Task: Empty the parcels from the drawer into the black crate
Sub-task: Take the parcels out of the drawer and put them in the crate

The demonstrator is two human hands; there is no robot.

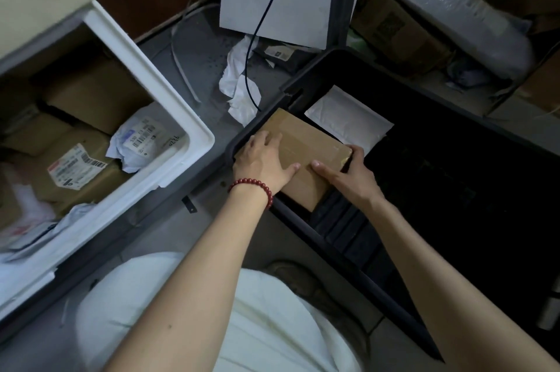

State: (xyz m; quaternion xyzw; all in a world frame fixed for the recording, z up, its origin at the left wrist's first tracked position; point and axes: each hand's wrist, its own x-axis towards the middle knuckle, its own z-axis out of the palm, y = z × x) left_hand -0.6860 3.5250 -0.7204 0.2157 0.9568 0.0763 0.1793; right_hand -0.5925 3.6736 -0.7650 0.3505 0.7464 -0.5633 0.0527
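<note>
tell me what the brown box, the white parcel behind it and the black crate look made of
Box: cardboard, matte brown, with a tape band across the top.
White parcel: probably a padded mailer, plastic or paper; the face looks soft and puffy.
Black crate: likely moulded plastic, dull finish, ribbed inner wall.

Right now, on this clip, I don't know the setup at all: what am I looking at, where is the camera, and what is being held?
There is no machine here: a person works with two bare hands, and the single camera sits on their head, looking down. The left hand, wearing a red bead bracelet, and the right hand grip a brown cardboard box at the near corner of the black crate. A white padded envelope lies in the crate. At left, the open white drawer holds more parcels, among them a labelled carton and a white labelled bag.
</note>
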